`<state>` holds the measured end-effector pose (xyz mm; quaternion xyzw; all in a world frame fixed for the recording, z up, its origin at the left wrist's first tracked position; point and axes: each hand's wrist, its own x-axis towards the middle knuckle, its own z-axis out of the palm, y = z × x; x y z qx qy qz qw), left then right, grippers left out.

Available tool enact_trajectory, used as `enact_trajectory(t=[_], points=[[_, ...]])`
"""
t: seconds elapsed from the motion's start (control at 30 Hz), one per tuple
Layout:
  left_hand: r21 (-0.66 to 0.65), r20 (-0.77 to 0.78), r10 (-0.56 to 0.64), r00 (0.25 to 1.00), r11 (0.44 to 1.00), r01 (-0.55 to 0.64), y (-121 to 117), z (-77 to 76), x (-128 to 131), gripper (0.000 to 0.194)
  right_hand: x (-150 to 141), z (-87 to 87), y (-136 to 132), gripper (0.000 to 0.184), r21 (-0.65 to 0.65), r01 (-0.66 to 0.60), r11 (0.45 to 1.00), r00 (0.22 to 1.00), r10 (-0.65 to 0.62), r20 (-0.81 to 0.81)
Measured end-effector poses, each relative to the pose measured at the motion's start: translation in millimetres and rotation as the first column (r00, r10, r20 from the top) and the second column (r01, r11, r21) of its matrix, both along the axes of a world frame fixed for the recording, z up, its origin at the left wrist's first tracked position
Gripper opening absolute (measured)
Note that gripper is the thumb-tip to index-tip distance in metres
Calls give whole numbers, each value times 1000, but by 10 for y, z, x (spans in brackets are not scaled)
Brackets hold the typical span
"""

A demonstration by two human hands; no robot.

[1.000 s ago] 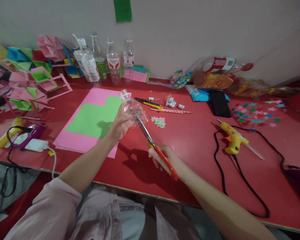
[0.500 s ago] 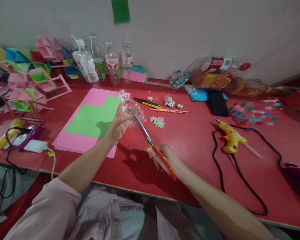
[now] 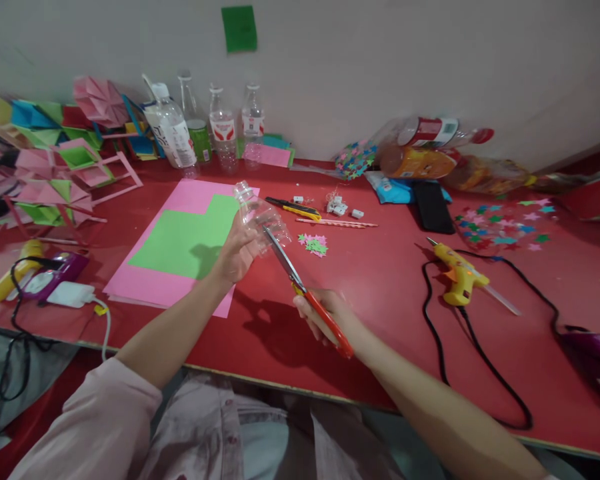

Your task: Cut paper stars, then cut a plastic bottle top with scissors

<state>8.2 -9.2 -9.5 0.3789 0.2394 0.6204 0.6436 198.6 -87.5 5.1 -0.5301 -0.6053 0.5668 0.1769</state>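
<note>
My left hand is closed around a clear plastic bottle top, its neck pointing up and away to the left. My right hand grips a pair of red-handled scissors. The blades reach up to the left, and their tips meet the cut lower part of the bottle. Whether the plastic lies between the blades cannot be made out. Below and left of the bottle lie pink sheets with a green sheet on top. Small pink and green paper stars lie just right of the bottle.
A yellow utility knife and striped paper straws lie beyond the stars. On the right are a yellow glue gun with a looping black cord, and a black phone. Bottles stand along the wall; paper constructions crowd the left.
The view has shifted very slightly. Both hands, the bottle top and the scissors keep nearly the same positions.
</note>
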Motion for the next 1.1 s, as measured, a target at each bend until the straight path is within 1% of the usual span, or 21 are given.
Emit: enact_trajectory(t=[0.13, 0.23, 0.37, 0.43, 0.53, 0.7, 0.83, 0.93, 1.03, 1.1], points=[[3, -62, -15, 998, 1000, 15, -12, -43, 12, 67, 28, -62, -8, 51, 28, -28, 999, 999, 29, -36], [5, -100, -34, 994, 999, 34, -34, -59, 37, 67, 36, -59, -17, 51, 39, -28, 999, 999, 30, -40], [20, -96, -25, 995, 999, 27, -48, -59, 55, 66, 25, -3, -19, 52, 21, -2, 1000, 999, 3, -48], [15, -92, -24, 995, 1000, 26, -49, -61, 55, 64, 21, 6, -12, 53, 2, -9, 1000, 999, 9, -47], [-3, -79, -34, 996, 999, 33, -50, -63, 52, 65, 24, -16, 3, 54, -13, -35, 999, 999, 35, -38], [-22, -56, -36, 998, 999, 35, -45, -52, 41, 64, 24, -45, 13, 54, -38, 0, 999, 1000, -1, -29], [4, -78, -31, 996, 999, 32, -24, -72, 25, 63, 11, -17, 12, 54, -63, 6, 998, 999, -9, -47], [56, -102, -22, 995, 998, 27, -4, -121, 25, 64, 10, -5, 9, 53, -62, 12, 998, 998, -15, -58], [102, -123, -41, 992, 993, 53, 6, -164, 37, 66, 21, -19, 10, 54, -56, 6, 998, 998, -9, -66], [103, -129, -52, 990, 993, 66, 6, -174, 44, 66, 28, -31, 11, 54, -57, 4, 998, 998, -8, -68]])
